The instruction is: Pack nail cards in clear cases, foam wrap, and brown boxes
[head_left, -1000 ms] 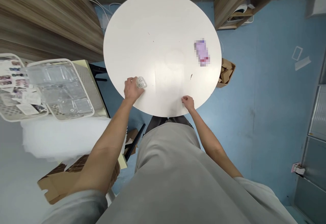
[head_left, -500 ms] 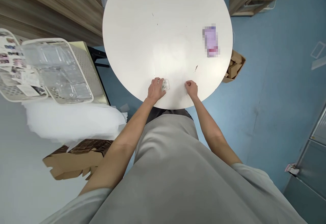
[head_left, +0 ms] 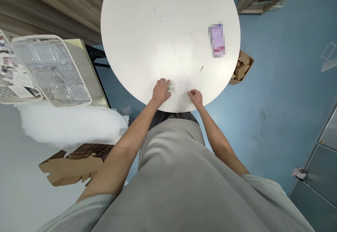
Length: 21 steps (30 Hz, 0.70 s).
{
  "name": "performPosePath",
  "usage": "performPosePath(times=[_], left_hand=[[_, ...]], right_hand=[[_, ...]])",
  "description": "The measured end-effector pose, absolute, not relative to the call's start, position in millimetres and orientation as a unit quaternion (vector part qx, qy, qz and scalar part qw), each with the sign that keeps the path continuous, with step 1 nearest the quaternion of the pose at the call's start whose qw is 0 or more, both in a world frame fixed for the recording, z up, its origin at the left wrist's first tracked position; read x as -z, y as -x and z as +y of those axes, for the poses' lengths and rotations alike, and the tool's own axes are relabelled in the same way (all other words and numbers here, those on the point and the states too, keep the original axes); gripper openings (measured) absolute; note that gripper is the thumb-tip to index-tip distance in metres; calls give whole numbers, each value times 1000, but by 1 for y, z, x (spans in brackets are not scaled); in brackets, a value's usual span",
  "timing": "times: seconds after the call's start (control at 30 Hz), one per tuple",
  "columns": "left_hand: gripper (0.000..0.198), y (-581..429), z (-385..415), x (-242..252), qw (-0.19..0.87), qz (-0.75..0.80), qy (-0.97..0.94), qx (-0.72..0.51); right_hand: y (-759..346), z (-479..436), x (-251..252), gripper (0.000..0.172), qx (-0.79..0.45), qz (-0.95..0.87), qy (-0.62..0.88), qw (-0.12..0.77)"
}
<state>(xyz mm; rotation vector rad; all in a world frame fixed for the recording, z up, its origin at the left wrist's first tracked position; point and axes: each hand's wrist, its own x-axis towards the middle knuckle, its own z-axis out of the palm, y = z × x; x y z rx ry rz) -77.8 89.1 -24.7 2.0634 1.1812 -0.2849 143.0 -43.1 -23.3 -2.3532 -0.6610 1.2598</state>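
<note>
My left hand (head_left: pixel 160 92) grips a small clear plastic box (head_left: pixel 171 86) by its left side, near the front edge of the round white table (head_left: pixel 131 31). Small items show through the clear plastic, too tiny to name. To the right of the box, and apart from it, is my right hand (head_left: pixel 196 97). Its thumb and index finger are pinched together just above the tabletop; whatever they hold, if anything, is too small to make out.
A blurred purple item (head_left: pixel 217 40) lies on the table's right side. At left, a white basket (head_left: pixel 79 66) holds clear plastic boxes, with white sheets (head_left: pixel 71 123) and folded cardboard (head_left: pixel 71 168) below. An open carton (head_left: pixel 243 68) stands beyond the table's right edge.
My right hand has moved slightly toward me and to the left, its fingers still pinched. My left hand stays on the clear box. The whole view has shifted a little.
</note>
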Motion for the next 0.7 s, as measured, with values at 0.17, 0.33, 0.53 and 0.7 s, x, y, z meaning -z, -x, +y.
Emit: performPosePath(times=[0.17, 0.33, 0.53, 0.7], left_hand=[[74, 73, 85, 27, 360, 461, -804, 110], [71, 75, 83, 27, 379, 463, -795, 104], [83, 90, 75, 20, 433, 475, -764, 50], [75, 108, 68, 18, 468, 562, -681, -18]], right_hand=[[-136, -44, 16, 12, -454, -240, 837, 190], [-130, -39, 0, 14, -450, -258, 834, 188], [-106, -22, -26, 13, -452, -327, 807, 195], [-72, -3, -33, 14, -461, -418, 763, 175]])
